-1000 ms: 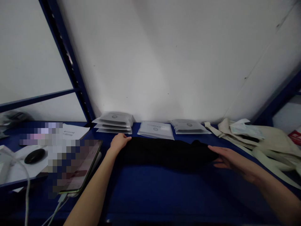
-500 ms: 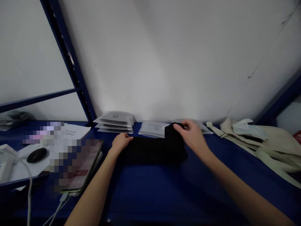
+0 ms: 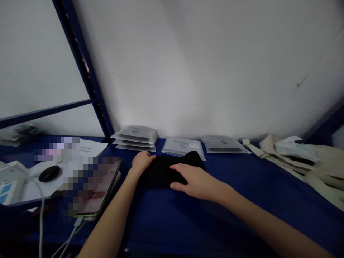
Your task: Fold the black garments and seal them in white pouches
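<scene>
A folded piece of black cloth [image 3: 163, 172] lies flat on the blue table, its exact kind not clear from here. My left hand [image 3: 141, 163] is closed at the cloth's left end, thumb along the top edge. Across the right part of the cloth rests my right hand [image 3: 192, 179], open, with thumb and fingers apart and pointing left. A peak of fabric stands up behind the right fingers at the cloth's far right corner.
Behind the cloth, along the wall, are a stack of frosted zip bags [image 3: 136, 134], one flat bag [image 3: 183, 146] and another bag [image 3: 224, 144]. A phone [image 3: 100, 186] with a white cable, a mouse [image 3: 49, 173] and papers are left. Beige fabric [image 3: 290, 157] is heaped right.
My right hand has let go of the cloth's lifted right end and moved down and left onto it. That end now lies folded over. My left hand stays at the left end.
</scene>
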`<action>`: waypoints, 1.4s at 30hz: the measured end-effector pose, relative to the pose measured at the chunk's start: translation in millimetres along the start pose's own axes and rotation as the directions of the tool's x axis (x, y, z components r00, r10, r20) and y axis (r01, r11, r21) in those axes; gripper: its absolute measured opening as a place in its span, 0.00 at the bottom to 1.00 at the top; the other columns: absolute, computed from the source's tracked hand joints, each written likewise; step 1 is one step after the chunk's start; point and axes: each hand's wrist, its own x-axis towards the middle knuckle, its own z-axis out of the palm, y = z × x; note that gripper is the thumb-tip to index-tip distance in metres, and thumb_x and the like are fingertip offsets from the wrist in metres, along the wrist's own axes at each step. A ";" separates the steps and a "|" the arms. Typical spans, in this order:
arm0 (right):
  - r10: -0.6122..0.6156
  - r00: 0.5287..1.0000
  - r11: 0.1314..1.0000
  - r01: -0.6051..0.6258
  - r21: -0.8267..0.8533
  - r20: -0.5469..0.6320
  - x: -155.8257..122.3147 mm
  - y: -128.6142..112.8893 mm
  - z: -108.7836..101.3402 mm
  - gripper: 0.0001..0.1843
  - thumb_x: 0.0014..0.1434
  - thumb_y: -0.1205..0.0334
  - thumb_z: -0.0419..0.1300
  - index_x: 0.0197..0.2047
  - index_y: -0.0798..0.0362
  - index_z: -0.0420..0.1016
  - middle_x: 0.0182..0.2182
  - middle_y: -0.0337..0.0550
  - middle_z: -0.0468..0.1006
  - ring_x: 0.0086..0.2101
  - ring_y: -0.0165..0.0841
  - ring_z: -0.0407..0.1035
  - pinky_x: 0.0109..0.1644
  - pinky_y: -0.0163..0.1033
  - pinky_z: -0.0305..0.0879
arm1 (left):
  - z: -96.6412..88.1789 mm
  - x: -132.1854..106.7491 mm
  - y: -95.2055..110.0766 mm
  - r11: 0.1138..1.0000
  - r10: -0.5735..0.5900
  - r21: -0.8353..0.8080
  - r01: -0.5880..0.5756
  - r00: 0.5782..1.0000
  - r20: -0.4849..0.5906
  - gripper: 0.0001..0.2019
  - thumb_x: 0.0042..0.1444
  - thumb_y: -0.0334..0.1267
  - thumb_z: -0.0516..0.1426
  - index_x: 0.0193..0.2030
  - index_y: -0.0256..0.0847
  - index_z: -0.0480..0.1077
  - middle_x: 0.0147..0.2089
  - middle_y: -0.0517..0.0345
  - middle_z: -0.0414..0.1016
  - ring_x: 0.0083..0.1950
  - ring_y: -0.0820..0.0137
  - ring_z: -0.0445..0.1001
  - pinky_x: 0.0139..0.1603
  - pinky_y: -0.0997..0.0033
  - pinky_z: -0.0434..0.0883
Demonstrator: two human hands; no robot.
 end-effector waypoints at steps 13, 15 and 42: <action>-0.031 0.999 0.999 0.030 0.012 0.042 -10.0 52.4 3.0 0.28 0.55 0.55 0.59 0.59 0.50 0.66 0.61 0.51 0.60 0.60 0.46 0.53 0.62 0.52 0.51 | -3.0 -7.8 5.7 0.999 0.031 0.020 -0.033 0.996 0.080 0.14 0.51 0.45 0.58 0.38 0.37 0.72 0.40 0.49 0.78 0.42 0.62 0.75 0.33 0.72 0.63; -0.028 0.999 1.000 0.028 -0.006 0.040 -11.0 53.7 3.2 0.28 0.54 0.57 0.59 0.58 0.51 0.67 0.61 0.51 0.61 0.59 0.45 0.55 0.62 0.51 0.52 | -2.6 -7.7 6.5 0.998 0.030 0.050 -0.034 0.996 0.086 0.12 0.52 0.45 0.57 0.36 0.37 0.73 0.40 0.49 0.78 0.42 0.62 0.75 0.32 0.72 0.62; 0.228 0.955 0.934 -0.161 0.318 -0.188 -25.9 71.4 -23.7 0.20 0.61 0.50 0.49 0.52 0.50 0.69 0.51 0.46 0.72 0.50 0.37 0.66 0.54 0.44 0.62 | -41.2 -50.1 8.9 0.973 -0.004 -0.197 0.116 0.870 0.493 0.34 0.43 0.38 0.61 0.58 0.32 0.57 0.36 0.50 0.76 0.39 0.63 0.76 0.29 0.74 0.70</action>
